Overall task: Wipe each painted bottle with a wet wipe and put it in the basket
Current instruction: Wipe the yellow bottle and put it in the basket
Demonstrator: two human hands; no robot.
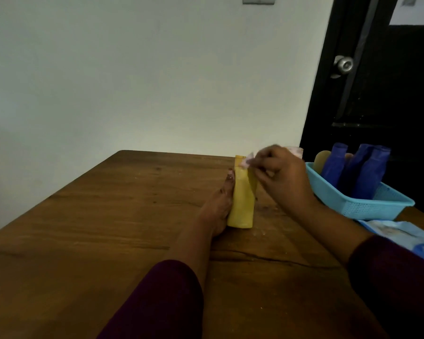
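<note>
A yellow painted bottle point(241, 199) stands on the wooden table point(96, 228). My left hand point(218, 206) grips its left side near the base. My right hand point(279, 177) pinches a pale stained wet wipe point(246, 162) against the bottle's top. To the right stands a light blue basket point(367, 204) holding several blue bottles point(362, 172) and a yellowish one point(321, 159) at its far left.
A blue pack of wet wipes point(406, 238) lies at the table's right edge, in front of the basket. A dark door point(377, 94) with a metal knob point(343, 64) is behind the basket. A pale wall rises behind the table.
</note>
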